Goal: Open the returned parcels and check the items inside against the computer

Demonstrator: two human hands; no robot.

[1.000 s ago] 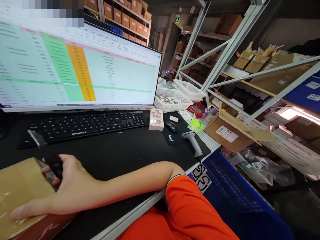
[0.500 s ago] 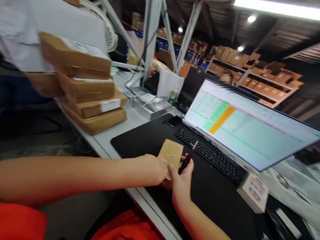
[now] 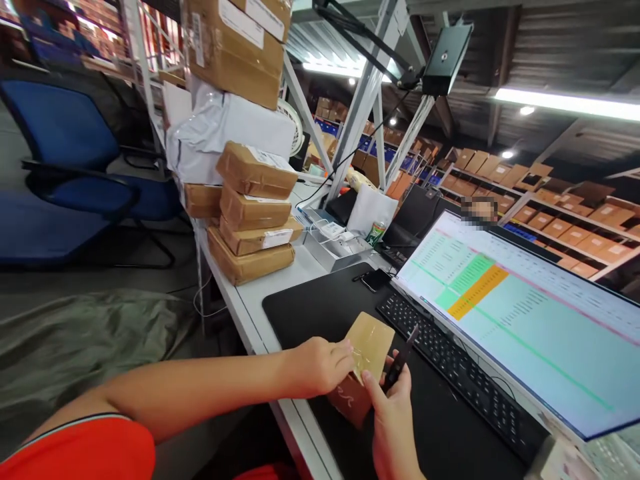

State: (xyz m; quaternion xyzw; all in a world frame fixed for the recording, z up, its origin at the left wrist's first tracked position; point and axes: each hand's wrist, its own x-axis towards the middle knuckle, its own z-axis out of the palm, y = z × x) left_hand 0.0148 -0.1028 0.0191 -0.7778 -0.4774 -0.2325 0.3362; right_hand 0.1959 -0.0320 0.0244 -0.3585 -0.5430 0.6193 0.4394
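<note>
A small cardboard box (image 3: 351,402) with clear tape across it sits over the black desk mat, its lighter flap (image 3: 376,335) tilted up. My left hand (image 3: 324,365) is closed on the near-left edge of that flap, fingertips pinching at the taped seam. My right hand (image 3: 393,400) wraps round a dark box cutter (image 3: 399,367), whose blade points up and away. The right thumb presses on the lower part of the flap. The contents of the box are hidden.
Beyond the mat (image 3: 310,300) stand a keyboard (image 3: 450,360), a large monitor (image 3: 520,327) and a phone (image 3: 376,280). Stacked parcels (image 3: 260,217) rise at the desk's left edge. A blue chair (image 3: 75,143) is farther left. A grey tray (image 3: 335,253) holds chargers.
My view has swung left, bringing the chair and more parcels in. The flap now stands at an angle above the box body, and my left fingers have shifted to its edge.
</note>
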